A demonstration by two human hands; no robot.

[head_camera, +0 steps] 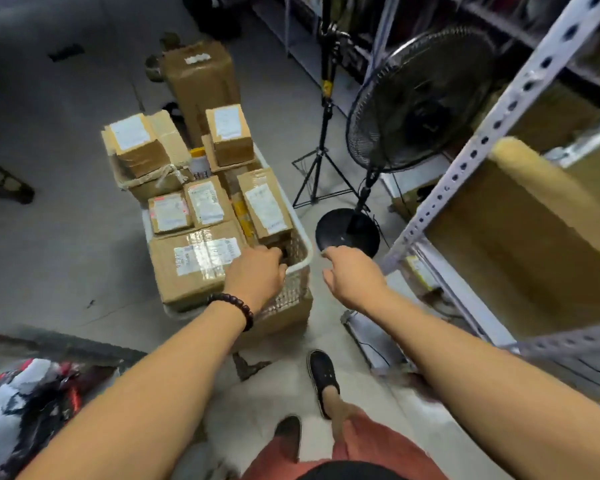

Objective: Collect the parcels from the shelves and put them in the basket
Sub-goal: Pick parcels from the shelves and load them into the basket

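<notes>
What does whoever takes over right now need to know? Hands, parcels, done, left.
Left hand: fingers curled down into the near right corner of the basket; what they hold, if anything, is hidden.
Right hand: open and empty, in the air right of the basket.
Parcels: the basket is piled with labelled boxes; the big taped parcel lies beside the left hand.
Done: many parcels are in the basket.
Left: the shelf at right holds a large brown box; probably go there next. Other shelves are too blurred to count.
</notes>
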